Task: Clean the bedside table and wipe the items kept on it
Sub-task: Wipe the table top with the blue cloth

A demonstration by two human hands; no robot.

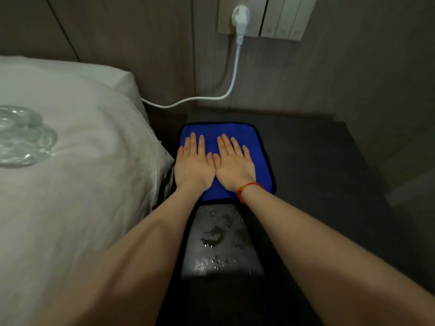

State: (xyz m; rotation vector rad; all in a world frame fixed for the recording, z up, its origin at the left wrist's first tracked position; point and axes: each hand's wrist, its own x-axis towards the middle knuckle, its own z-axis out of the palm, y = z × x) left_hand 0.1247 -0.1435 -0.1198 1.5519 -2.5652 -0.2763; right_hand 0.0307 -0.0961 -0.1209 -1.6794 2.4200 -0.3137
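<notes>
Single head-worn view looks steeply down, close over the bedside table (317,161) beside the bed (70,161).

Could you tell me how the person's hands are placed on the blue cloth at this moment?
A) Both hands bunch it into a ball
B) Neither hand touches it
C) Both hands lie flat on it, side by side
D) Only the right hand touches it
C: the left hand and the right hand both press flat, fingers straight, on the blue cloth spread on the dark bedside table.
</notes>
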